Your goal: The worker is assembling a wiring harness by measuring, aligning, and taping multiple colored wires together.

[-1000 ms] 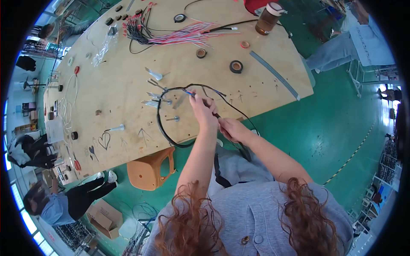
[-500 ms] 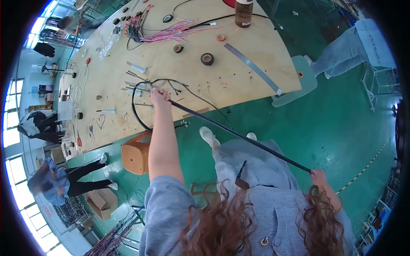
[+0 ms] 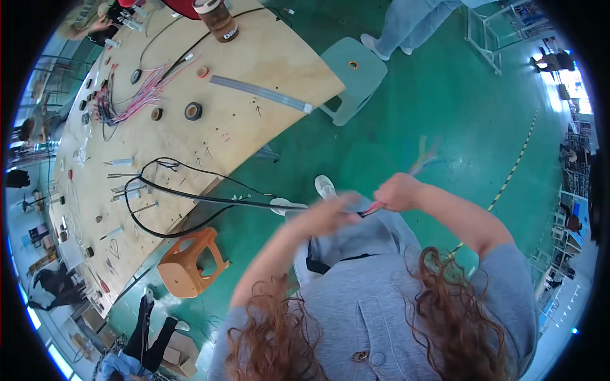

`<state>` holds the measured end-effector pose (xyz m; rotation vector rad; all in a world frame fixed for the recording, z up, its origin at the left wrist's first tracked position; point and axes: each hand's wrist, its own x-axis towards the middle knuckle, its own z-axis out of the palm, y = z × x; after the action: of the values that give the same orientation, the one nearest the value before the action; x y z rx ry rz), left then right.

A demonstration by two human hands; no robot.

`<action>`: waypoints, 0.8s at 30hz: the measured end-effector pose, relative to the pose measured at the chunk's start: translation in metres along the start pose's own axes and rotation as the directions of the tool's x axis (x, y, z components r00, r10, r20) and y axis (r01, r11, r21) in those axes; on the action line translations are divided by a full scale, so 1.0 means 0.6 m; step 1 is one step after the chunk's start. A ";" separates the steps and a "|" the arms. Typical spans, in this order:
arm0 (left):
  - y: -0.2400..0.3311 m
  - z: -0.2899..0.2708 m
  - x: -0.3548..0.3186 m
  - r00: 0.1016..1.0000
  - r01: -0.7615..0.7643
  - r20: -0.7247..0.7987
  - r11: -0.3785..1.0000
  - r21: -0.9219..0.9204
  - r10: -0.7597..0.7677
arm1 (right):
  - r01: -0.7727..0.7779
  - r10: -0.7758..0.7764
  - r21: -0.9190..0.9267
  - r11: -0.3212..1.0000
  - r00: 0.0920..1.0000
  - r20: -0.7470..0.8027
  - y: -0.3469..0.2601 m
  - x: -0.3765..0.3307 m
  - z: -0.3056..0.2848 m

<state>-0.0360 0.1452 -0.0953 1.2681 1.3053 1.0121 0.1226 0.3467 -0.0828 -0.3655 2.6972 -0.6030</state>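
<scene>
Black cable (image 3: 210,199) against a pale tan plywood table (image 3: 267,120); pink and red wire bundle (image 3: 143,96) near black tape rolls (image 3: 193,111). Orange stool (image 3: 189,263) and pale mint stool (image 3: 352,77) on a glossy green floor (image 3: 445,114) with a yellow-black striped line (image 3: 518,162). Grey steel ruler (image 3: 262,93), brown jar (image 3: 218,19), grey-blue shirt (image 3: 381,311).

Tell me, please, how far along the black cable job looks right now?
Partly done: the black cable already loops among the pegs on the wooden board. In hand: left hand and right hand grip its free end off the board. That end is not yet routed.
</scene>
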 end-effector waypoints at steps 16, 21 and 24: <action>0.017 0.130 -0.131 0.623 0.586 -0.628 0.810 -0.020 -0.466 | -0.216 0.499 0.976 0.038 0.850 0.169 -0.076 0.084 0.154; 0.018 0.147 -0.164 0.625 0.606 -0.612 0.795 -0.010 -0.484 | -0.106 0.272 0.712 -0.694 0.877 0.396 -0.112 0.171 0.061; 0.020 0.147 -0.172 0.635 0.485 -0.567 0.842 -0.237 -0.525 | -0.176 0.236 0.915 -0.362 0.933 0.273 -0.127 0.200 0.073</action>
<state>0.0464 0.0373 -0.0848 0.4330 1.9739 1.0668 0.0440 0.2258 -0.1192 0.6802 1.0850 -2.3645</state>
